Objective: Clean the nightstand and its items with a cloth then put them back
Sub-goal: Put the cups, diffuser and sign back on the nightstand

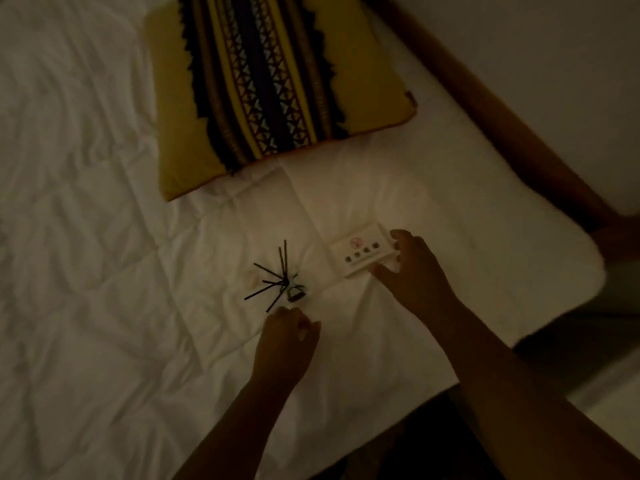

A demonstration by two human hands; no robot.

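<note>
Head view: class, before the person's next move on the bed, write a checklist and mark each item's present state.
1. Right hand grips the white rectangular no-smoking sign: ok.
2. Sign's printed face up: ok.
3. Small bottle of black reed sticks stands upright on the white duvet: cannot tell.
4. Left hand free, curled fingers holding nothing: cannot tell.
5. Sign lies apart from the yellow striped cushion: ok.

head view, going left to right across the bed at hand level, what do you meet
white duvet → reed diffuser with black sticks → no-smoking sign → right hand gripping the sign's right end → wooden bed frame. Left hand left out: it overlaps the diffuser.
</note>
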